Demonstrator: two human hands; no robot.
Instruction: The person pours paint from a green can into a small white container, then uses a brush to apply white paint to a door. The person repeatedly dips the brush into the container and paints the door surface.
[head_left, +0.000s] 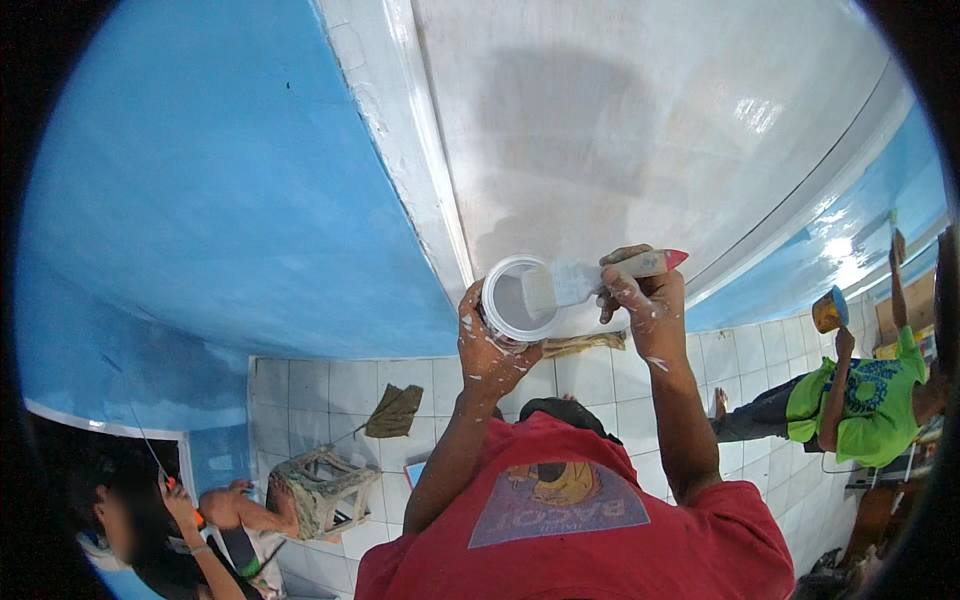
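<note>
My left hand (491, 349), spotted with white paint, grips a small round paint tub (487, 289) from the side and below. Grey-white paint (512, 300) shows inside its white rim. Between the thumb and fingers of my right hand (645, 296) is a flat paintbrush (576, 282); its handle has a red tip. The pale bristles lie over the tub's opening, and I cannot tell whether they touch the paint. Behind both hands stands a white door or panel (570, 150) with a shiny surface, on which a shadow falls.
A white frame (431, 142) divides the panel from a blue wall (225, 187). On the tiled floor (592, 375) are a worn stool (322, 491) and a cloth (395, 411). A person in green (877, 405) paints at right, holding a bucket (829, 309). Another person (180, 510) is at lower left.
</note>
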